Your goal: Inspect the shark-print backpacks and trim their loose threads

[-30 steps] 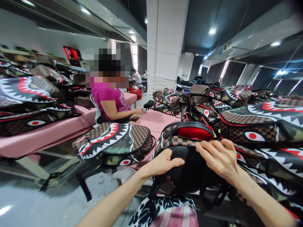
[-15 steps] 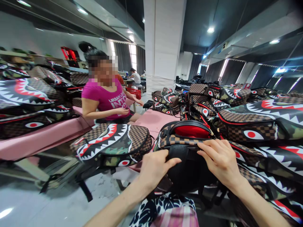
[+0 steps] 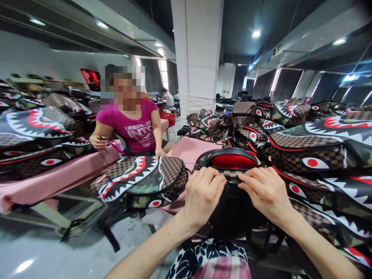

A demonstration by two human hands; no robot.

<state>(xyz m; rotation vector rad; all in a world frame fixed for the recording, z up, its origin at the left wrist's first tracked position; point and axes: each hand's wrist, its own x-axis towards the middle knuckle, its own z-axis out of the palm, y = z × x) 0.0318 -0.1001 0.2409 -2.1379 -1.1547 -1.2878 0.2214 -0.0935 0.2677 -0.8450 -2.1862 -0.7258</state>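
In front of me a backpack [image 3: 232,209] stands with its black back panel toward me. Its top compartment is unzipped and shows a red lining [image 3: 232,161]. My left hand [image 3: 203,193] pinches the checkered top edge left of its middle. A short way to the right, my right hand [image 3: 263,190] grips the same edge, thumb and fingers closed on it. A strip of brown check shows between the two hands. To the left lies another backpack [image 3: 171,174] with a shark-mouth print, on its back, its straps hanging off the table.
Stacked shark-print backpacks [image 3: 308,151] rise close on my right, and more backpacks [image 3: 43,124] lie on the left table. A co-worker in a magenta shirt [image 3: 139,124] sits across, one hand on the left backpack. Behind the pink table [image 3: 200,149] stands a white pillar [image 3: 197,58].
My left hand has moved up and right onto the backpack's top edge and closed there. My right hand stays on the edge. The co-worker has turned and now touches the left backpack.
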